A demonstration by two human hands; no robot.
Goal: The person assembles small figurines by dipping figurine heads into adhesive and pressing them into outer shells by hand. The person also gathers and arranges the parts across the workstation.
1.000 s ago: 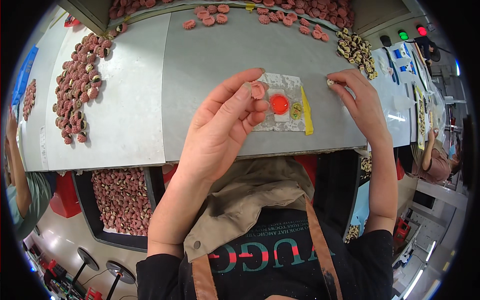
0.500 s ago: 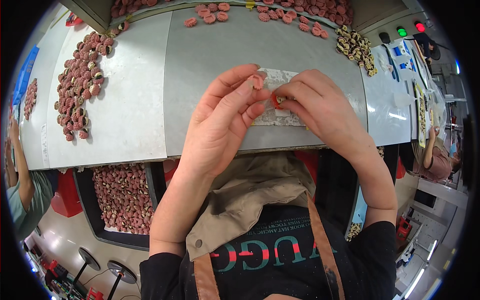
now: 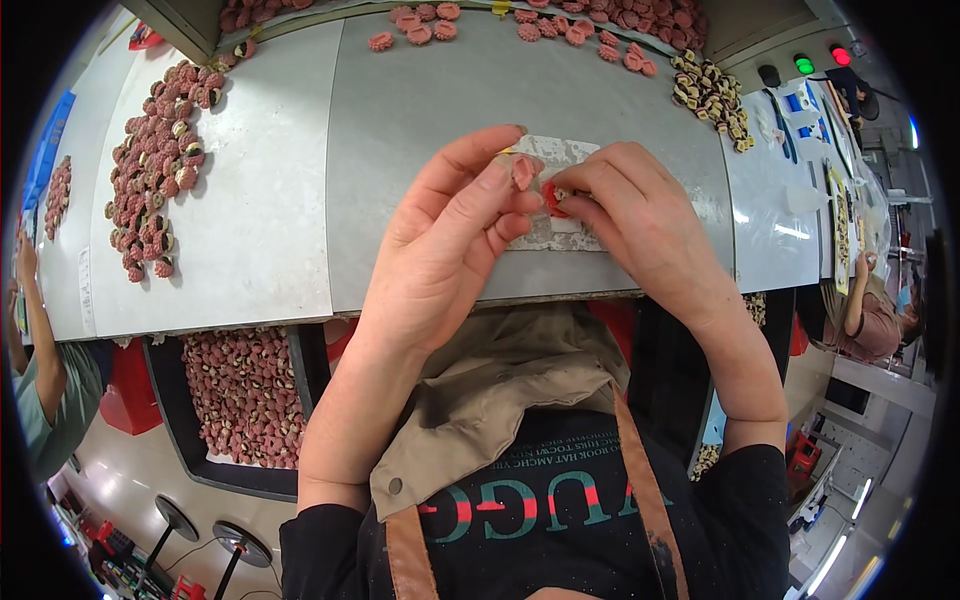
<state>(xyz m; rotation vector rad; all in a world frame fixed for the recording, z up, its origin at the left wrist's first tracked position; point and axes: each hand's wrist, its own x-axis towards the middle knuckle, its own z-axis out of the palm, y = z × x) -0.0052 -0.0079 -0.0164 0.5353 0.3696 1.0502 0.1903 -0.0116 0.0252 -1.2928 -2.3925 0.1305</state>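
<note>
A small pink piece with a ridged rim [image 3: 523, 172] is pinched between the thumb and fingers of my left hand [image 3: 430, 235]. Close beside it, the bent fingers of my right hand [image 3: 645, 220] grip a small red piece [image 3: 551, 197]; a bit of cream and dark shows against it at my fingertips. My fingers cover much of it, so its kind is unclear. Both hands are above a worn, pale speckled pad [image 3: 562, 150] on the grey worktop [image 3: 420, 110]. The two pieces are near each other; whether they touch I cannot tell.
Pink pieces with dark and cream parts [image 3: 155, 180] are heaped at left. Loose pink pieces [image 3: 418, 33] lie at the back, cream-and-dark pieces [image 3: 712, 100] at back right. A black bin of pink pieces [image 3: 170, 400] stands below the edge. Other people work at both sides.
My left fingers and the pink piece have shifted slightly right and down, toward my right hand. The right hand stays almost in place, still gripping the red piece.
</note>
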